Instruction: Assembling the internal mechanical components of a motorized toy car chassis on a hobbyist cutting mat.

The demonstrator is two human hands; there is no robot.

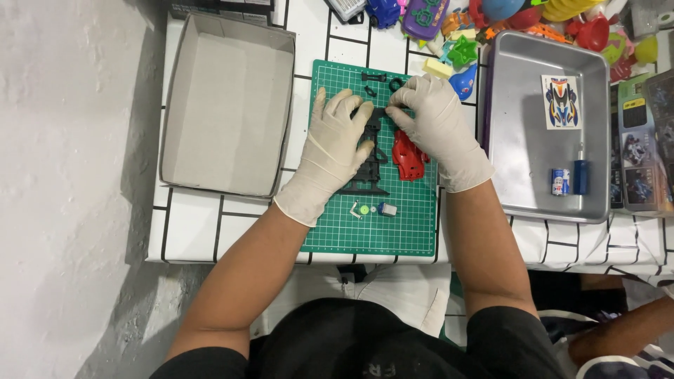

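From the head view, the left hand [333, 151] lies over much of the black plastic frame [371, 165] at the centre of the green cutting mat [414, 224], hiding its left side. Its fingers rest flat and loose on the part. The right hand [439, 126] pinches the frame's top end between thumb and forefinger (what exactly they nip is too small to tell). A red shell [407, 158] lies partly hidden under that palm.

Two gloved hands, the left hand [335, 144] and right hand [435, 126]. One green cutting mat [414, 224], one black plastic frame [370, 168], one red part [408, 158]. One cardboard box [228, 105], one metal tray [526, 140] holding one sticker sheet [562, 102] and two small cylinders [570, 180].
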